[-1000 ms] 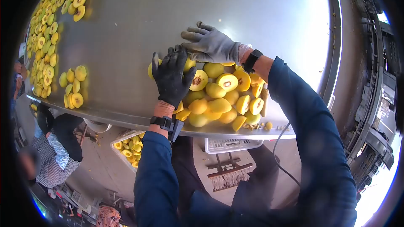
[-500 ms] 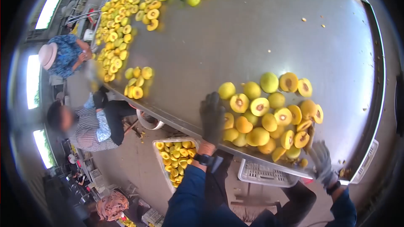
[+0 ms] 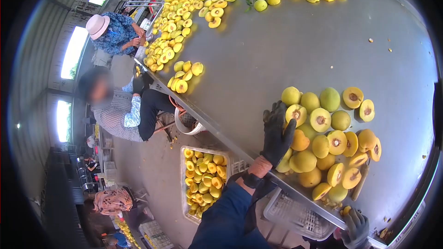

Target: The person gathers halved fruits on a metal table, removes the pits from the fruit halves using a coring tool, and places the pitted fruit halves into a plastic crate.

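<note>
Halved yellow peaches (image 3: 337, 142), some cut side up with the pit showing, lie bunched with rounder, greenish ones near the table's front edge. My left hand (image 3: 278, 133), in a dark glove, rests against the left side of this group with its fingers apart. A slim brown stick-like piece (image 3: 361, 180), perhaps a tool handle, lies along the group's right side. My right hand (image 3: 355, 227), in a grey glove, is at the front edge with its fingers extended over the rim. Small yellow scraps (image 3: 345, 210) lie beside its fingertips.
The metal table (image 3: 258, 69) holds more peach halves (image 3: 170, 27) along its left side and at the far end. Below stand a crate of peach halves (image 3: 203, 184), a white crate (image 3: 295, 216) and a bucket (image 3: 187, 122). Two people (image 3: 120, 110) (image 3: 113, 32) sit at the left.
The camera view has turned, shifting the scene rightward. My left hand has come against the peaches with its fingers spread. My right hand is farther from the brown stick-like piece, at the edge.
</note>
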